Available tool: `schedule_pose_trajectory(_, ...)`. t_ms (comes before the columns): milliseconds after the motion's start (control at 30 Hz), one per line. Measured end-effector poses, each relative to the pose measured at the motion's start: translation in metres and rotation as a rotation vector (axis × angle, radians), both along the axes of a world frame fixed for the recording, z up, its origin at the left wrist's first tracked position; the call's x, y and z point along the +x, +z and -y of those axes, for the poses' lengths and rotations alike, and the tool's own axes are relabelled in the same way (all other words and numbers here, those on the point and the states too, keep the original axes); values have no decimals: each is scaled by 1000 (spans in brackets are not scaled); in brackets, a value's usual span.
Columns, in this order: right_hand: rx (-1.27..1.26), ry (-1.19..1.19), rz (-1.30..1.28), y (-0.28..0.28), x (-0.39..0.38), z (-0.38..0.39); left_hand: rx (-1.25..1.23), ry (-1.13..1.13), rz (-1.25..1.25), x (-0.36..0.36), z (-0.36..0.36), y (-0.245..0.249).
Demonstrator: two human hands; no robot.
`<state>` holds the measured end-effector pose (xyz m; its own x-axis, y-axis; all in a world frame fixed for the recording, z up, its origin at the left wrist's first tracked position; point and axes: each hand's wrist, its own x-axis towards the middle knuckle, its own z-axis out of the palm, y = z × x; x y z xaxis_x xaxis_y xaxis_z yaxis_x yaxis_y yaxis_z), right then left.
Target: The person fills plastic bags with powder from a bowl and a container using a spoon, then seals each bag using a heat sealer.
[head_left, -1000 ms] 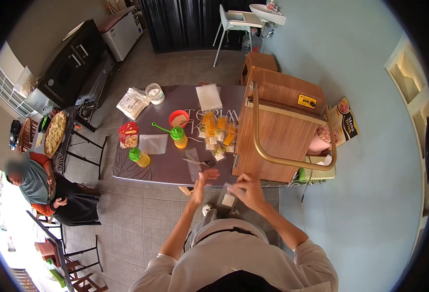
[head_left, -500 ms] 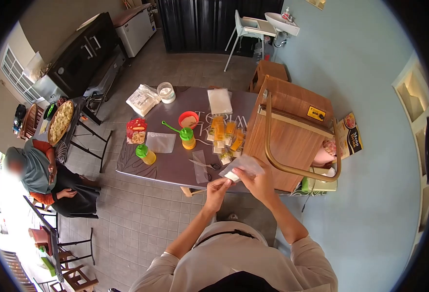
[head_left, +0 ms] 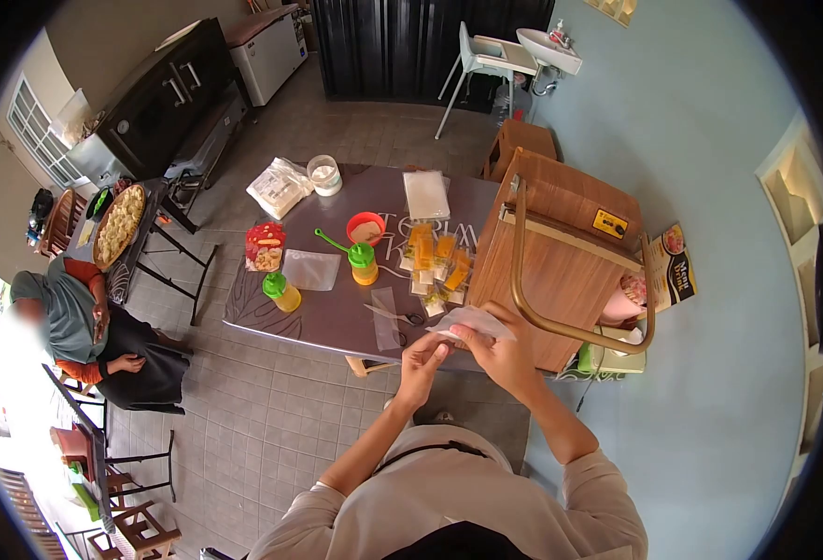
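My right hand (head_left: 502, 357) is closed on a small translucent plastic bag (head_left: 479, 322), thumb on top, over the table's front edge. Close beside it, my left hand (head_left: 421, 367) is closed with its fingertips at the bag's near corner. Whatever is inside the bag is hidden by my fingers. Just beyond my hands lie black-handled scissors (head_left: 415, 319) and a clear plastic strip (head_left: 385, 317). Several small packets (head_left: 427, 263) with orange and pale contents are heaped farther back. Two squeeze bottles with green tops, a nearer bottle (head_left: 282, 293) and a farther bottle (head_left: 363, 265), stand to the left.
The dark table (head_left: 323, 322) also carries a red bowl (head_left: 365, 227), a white-filled tub (head_left: 323, 175), a stack of clear bags (head_left: 426, 194) and a flat plastic bag (head_left: 311, 271). A wooden cabinet (head_left: 561, 252) with a metal rail borders the right. Another person (head_left: 80, 317) sits at left.
The bag has turned and folded lower in my right hand, and the white piece seen at my fingertips is now covered. My left hand has shifted slightly right.
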<state>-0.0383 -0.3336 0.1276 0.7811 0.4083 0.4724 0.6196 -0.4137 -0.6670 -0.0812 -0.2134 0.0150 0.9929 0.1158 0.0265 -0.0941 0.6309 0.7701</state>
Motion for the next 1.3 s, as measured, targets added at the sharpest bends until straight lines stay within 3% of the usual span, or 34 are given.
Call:
schedule_pose_trajectory(167,-71,-70,7,2,6,7,-36,-53,0,-1,1,1)
schedule_pose_trajectory(433,121,-166,-97,35,12,18,-26,-33,3,12,9,0)
schedule_pose_trajectory(667,170,-164,31,46,21,24,29,-121,-12,20,13,-1)
schedule_pose_trajectory(867,210,-157,-12,48,9,27,52,-177,-32,28,11,5)
schedule_pose_trajectory(1167,-263,-225,98,43,0,55,36,-106,15,42,10,-8)
schedule_pose_trajectory(1233,-552,-434,382,46,-2,64,-103,-60,-51,44,9,-15)
schedule_pose_trajectory(1267,-549,-430,391,35,-2,80,-134,-18,-39,43,10,-18)
schedule_pose_trajectory(1300,-571,-484,154,17,1,106,-135,-16,-29,43,9,-23)
